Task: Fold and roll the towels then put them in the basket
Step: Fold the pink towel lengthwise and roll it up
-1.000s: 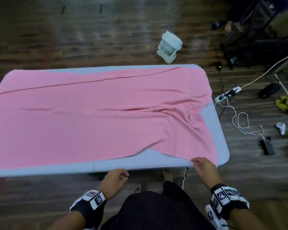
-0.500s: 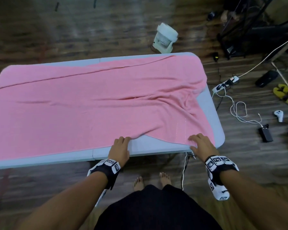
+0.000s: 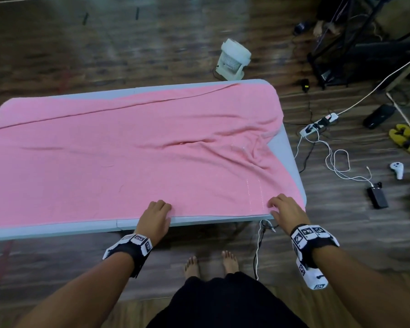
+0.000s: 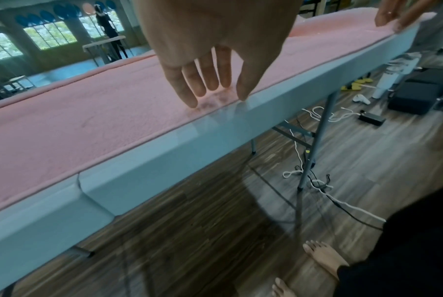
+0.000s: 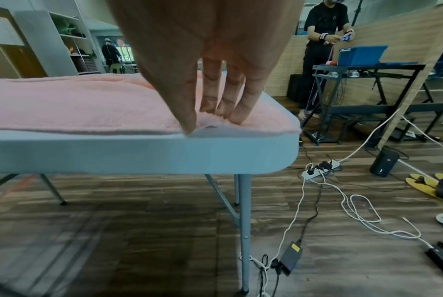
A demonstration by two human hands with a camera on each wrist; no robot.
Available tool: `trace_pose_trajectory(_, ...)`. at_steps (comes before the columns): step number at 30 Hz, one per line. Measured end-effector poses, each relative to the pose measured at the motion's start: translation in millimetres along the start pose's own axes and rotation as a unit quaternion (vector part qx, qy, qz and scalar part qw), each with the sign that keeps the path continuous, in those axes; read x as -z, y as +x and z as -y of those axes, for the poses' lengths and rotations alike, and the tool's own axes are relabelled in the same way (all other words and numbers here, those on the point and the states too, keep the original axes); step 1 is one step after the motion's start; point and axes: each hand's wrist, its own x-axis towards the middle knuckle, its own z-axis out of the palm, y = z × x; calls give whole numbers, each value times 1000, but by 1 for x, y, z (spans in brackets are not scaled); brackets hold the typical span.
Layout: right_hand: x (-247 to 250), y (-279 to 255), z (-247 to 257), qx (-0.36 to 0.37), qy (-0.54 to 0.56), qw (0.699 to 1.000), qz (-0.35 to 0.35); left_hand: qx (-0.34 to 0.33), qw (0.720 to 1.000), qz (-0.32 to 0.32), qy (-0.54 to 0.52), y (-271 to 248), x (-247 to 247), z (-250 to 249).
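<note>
Head view shows a pink towel [image 3: 133, 152] spread nearly flat over a grey folding table [image 3: 57, 229], covering most of the top; a long crease runs along the far side and a cluster of wrinkles gathers toward the right end, where a bare wedge of tabletop is exposed. The near hem lies just inside the table's front edge. The left hand [image 3: 154, 217] rests on that near hem about midway along the visible edge; in the left wrist view its fingers [image 4: 189, 88] are extended with tips pressing down on the cloth and the thumb at the table's lip, nothing enclosed. The right hand [image 3: 286, 210] sits at the near right corner of the towel; the right wrist view shows its fingers [image 5: 210, 96] bearing on top of the cloth while the thumb meets the hem from the side, a small fold of fabric lifted between them in a light pinch. On the wooden floor beyond the table stand a small white fan [image 3: 233, 59], a power strip [image 3: 318, 124] with white cabling, a black adapter [image 3: 377, 197], a white controller [image 3: 397, 169] and yellow sandals [image 3: 406, 138]. The person's bare feet [image 3: 211, 262] are below the table edge.
</note>
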Motion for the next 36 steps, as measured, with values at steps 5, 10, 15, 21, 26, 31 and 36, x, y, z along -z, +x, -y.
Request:
trace_pose_trajectory(5, 8, 0, 1, -32, 23, 999, 26, 45, 999, 21, 20, 3, -3, -1)
trace_pose_trajectory(10, 13, -12, 2, -30, 64, 997, -4, 28, 999, 13, 6, 10, 13, -5)
trace_pose_trajectory(15, 4, -34, 8, -15, 90, 995, 26, 43, 998, -23, -40, 7, 18, 2)
trace_pose_trajectory(21, -13, -51, 10, -1, 55, 989, 137, 43, 997, -13, -57, 5, 19, -1)
trace_pose_trajectory(26, -13, -35, 34, 17, -8, 976, 219, 67, 995, 7, -74, 5, 20, -2)
trace_pose_trajectory(31, -17, 3, 131, 122, 70, 972, 188, 70, 992, 8, -104, 0, 24, 2)
trace_pose_trajectory(36, -52, 25, 245, 185, 58, 963, 188, 33, 989, 44, -138, -11, 32, 17)
